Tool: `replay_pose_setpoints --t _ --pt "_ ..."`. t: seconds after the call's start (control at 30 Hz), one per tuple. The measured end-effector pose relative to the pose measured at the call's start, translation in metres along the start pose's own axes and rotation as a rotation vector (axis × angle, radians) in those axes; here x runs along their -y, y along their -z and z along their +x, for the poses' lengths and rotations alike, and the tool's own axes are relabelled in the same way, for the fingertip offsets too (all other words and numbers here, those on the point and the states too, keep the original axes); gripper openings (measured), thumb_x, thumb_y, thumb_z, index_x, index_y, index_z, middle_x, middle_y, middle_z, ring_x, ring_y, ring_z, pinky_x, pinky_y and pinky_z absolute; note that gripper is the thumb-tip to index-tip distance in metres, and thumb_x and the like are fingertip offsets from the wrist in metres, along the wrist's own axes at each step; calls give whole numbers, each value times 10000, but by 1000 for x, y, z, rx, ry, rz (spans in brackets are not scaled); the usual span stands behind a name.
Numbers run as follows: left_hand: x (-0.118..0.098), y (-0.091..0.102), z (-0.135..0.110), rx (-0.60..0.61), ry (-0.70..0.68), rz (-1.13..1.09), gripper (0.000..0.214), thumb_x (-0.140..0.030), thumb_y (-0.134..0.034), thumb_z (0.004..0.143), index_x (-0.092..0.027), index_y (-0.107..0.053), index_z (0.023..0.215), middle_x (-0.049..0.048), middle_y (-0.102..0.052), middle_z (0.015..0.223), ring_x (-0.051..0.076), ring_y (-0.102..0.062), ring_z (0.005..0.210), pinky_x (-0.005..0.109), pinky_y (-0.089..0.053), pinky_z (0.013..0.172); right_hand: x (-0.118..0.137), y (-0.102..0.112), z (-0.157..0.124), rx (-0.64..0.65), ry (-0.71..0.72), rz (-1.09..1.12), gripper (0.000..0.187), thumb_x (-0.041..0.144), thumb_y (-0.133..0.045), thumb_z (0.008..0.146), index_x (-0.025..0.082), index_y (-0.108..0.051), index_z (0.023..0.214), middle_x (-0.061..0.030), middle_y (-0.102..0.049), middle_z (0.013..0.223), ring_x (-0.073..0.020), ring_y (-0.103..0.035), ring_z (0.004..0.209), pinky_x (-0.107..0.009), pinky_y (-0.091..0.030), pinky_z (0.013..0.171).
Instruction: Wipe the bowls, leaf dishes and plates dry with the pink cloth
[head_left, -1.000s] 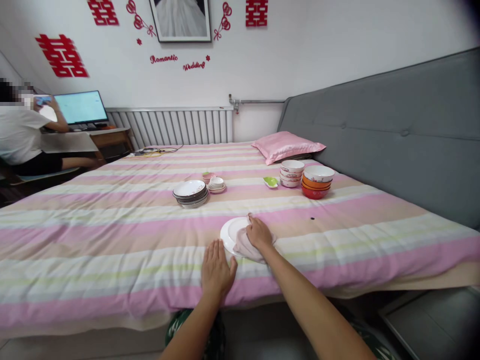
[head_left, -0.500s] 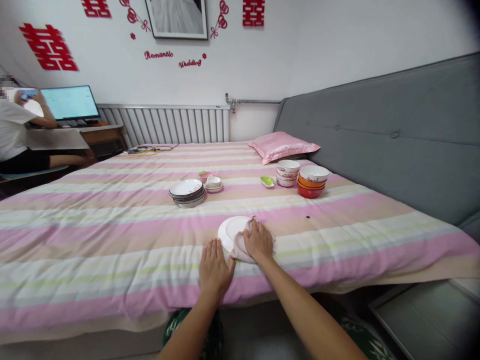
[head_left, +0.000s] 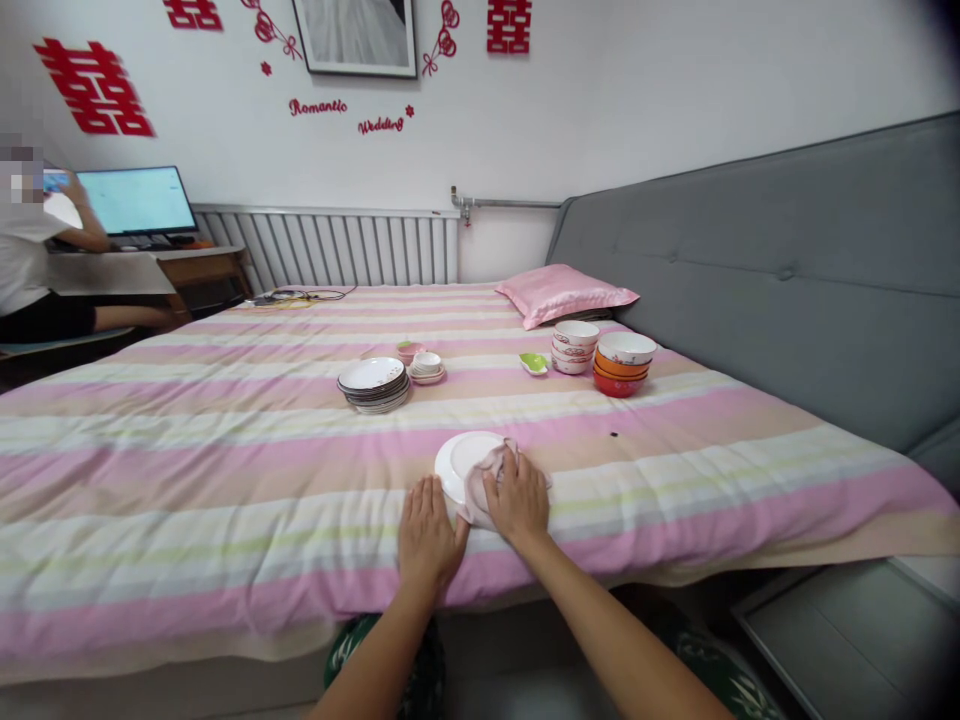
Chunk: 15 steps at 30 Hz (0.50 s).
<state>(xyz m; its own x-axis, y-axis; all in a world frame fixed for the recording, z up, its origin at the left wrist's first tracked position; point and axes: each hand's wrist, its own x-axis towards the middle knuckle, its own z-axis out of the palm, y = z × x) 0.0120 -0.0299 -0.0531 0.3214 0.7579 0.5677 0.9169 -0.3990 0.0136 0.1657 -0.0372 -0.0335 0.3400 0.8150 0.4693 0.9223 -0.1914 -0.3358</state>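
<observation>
A white plate (head_left: 454, 462) lies on the striped bedspread close to the bed's front edge. My left hand (head_left: 430, 525) rests flat on the bedspread at the plate's near left edge, fingers stretched out and thumb towards the plate. Over the plate's right part lies a crumpled pale pink cloth (head_left: 480, 488). My right hand (head_left: 519, 500) grips this cloth and presses it down on the plate, with the fingertips partly hidden in its folds.
Beyond the plate stand a stack of plates (head_left: 373, 378), small white dishes (head_left: 427, 366), a green leaf-shaped dish (head_left: 534, 364), patterned bowls (head_left: 575, 350) and orange-red bowls (head_left: 622, 375). A pink pillow (head_left: 566, 290) lies by the grey headboard (head_left: 750, 240). A person (head_left: 34, 250) sits at the far left.
My right hand and the cloth have shifted slightly over the plate's right side. My left hand stays at the plate's edge.
</observation>
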Motion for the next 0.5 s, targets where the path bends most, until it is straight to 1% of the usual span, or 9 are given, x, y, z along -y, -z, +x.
replay_pose_setpoints --t 0.13,0.2,0.27,0.37,0.43,0.5 --pt "0 0 -1 12 -7 9 602 -384 -437 834 31 -491 1267 242 -524 1303 323 -468 1244 460 -337 1064 -3 2 -9 -10 52 14 542 439 -418 886 127 -454 1328 -177 -482 1308 -292 -438 1180 -440 -269 1027" --pt "0 1 -1 17 -8 9 599 -373 -433 834 36 -489 1268 244 -523 1304 322 -466 1245 461 -337 1064 -4 6 -12 6 81 28 536 459 -437 878 170 -461 1329 -163 -460 1338 -292 -415 1204 -460 -240 1044" --pt "0 1 0 18 -6 4 596 -364 -431 832 38 -488 1269 245 -521 1306 323 -463 1247 461 -337 1065 -5 9 -14 28 108 41 531 488 -442 874 221 -464 1331 -145 -420 1387 -301 -348 1269 -486 -202 1060" --pt "0 1 0 18 -5 -7 598 -360 -439 823 36 -491 1268 247 -519 1306 329 -461 1248 462 -337 1065 -5 13 -13 92 153 57 513 513 -428 878 291 -455 1339 -102 -361 1452 -301 -228 1355 -518 -146 1076" --pt "0 1 0 16 -5 -9 594 -354 -447 814 24 -493 1270 242 -518 1310 329 -457 1252 464 -337 1065 -4 14 -11 161 195 67 508 507 -423 882 311 -440 1351 -80 -353 1467 -289 -228 1363 -519 -128 1083" --pt "0 1 0 17 -5 0 589 -350 -453 806 9 -496 1272 233 -518 1315 324 -455 1255 460 -338 1065 -3 14 -8 224 245 80 492 484 -419 891 321 -436 1354 -66 -367 1464 -276 -271 1348 -509 -125 1090"
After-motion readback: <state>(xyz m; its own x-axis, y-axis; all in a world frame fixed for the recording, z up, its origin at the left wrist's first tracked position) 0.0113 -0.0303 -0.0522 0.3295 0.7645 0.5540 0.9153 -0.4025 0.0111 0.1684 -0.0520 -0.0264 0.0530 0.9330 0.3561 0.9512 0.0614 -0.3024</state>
